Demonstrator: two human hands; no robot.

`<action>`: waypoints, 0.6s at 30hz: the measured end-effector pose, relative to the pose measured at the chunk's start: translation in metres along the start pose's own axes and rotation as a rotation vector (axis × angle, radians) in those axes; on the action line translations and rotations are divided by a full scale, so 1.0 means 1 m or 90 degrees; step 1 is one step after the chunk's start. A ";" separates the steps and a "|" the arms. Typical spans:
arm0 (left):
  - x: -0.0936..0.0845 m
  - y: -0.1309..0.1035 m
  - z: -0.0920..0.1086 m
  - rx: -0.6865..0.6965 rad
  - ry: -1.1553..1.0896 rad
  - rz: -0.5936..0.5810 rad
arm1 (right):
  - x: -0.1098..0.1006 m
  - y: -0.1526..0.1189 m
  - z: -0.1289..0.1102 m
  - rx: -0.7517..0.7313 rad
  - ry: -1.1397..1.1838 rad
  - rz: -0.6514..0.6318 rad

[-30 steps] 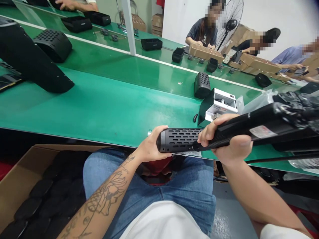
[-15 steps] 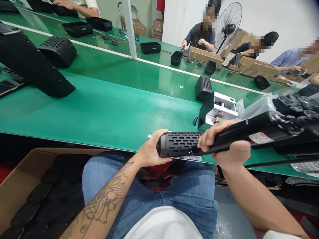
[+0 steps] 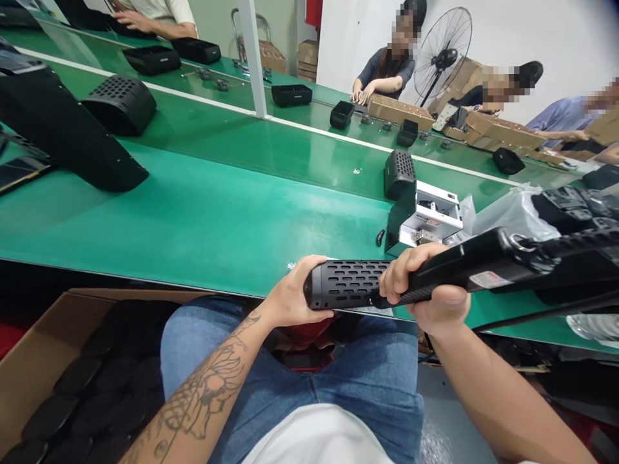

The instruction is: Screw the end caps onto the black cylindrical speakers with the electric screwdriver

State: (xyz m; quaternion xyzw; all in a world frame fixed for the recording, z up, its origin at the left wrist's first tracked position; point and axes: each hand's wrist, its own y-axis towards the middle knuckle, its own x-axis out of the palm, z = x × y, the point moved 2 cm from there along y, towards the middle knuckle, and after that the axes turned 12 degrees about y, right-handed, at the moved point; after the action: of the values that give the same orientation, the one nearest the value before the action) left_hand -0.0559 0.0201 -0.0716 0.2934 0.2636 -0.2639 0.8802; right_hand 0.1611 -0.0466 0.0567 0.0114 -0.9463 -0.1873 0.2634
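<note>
My left hand [image 3: 300,290] is wrapped round the left end of a black slotted speaker housing [image 3: 351,283] at the bench's front edge. In my right hand [image 3: 430,283] is a black electric screwdriver [image 3: 464,270], its body sloping up to the right with a hanging ring and cord at its rear end. The tip of the screwdriver points at the right part of the housing, partly behind my fingers. Behind my right hand stands a white and black screw feeder [image 3: 425,216], with a small black piece [image 3: 380,238] beside it.
Another slotted housing [image 3: 400,174] stands behind the feeder. To the left are a slotted housing [image 3: 120,105] and a tall black stand [image 3: 72,129]. Below the bench, a cardboard box [image 3: 36,351] holds several black parts. People work across the green line, near a fan [image 3: 443,58].
My right hand and the screwdriver have shifted slightly left and down, with the tip still at the housing. My left hand keeps its hold.
</note>
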 end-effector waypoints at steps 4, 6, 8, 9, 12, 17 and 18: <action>0.000 0.000 0.000 -0.004 0.004 -0.005 | 0.000 0.002 0.002 0.008 -0.009 -0.004; 0.000 0.000 -0.001 -0.007 0.005 -0.010 | 0.002 0.002 0.003 0.000 -0.016 0.007; 0.000 -0.001 -0.002 -0.007 0.007 -0.012 | 0.004 0.001 0.002 -0.008 -0.023 0.016; 0.000 -0.001 -0.002 -0.007 0.008 -0.011 | 0.005 0.001 0.001 -0.012 -0.026 0.017; 0.000 -0.001 -0.002 -0.005 0.014 -0.006 | 0.007 0.004 -0.013 -0.052 -0.042 0.003; -0.001 0.000 0.000 0.000 0.024 0.000 | -0.025 0.039 -0.049 -0.247 -0.171 0.128; -0.001 -0.001 0.000 -0.002 0.026 0.000 | -0.038 0.047 -0.055 -0.338 -0.216 0.198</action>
State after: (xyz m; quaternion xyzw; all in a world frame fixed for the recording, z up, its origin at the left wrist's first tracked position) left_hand -0.0566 0.0198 -0.0712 0.2972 0.2819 -0.2572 0.8753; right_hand 0.2251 -0.0174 0.0980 -0.2327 -0.8854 -0.3836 0.1215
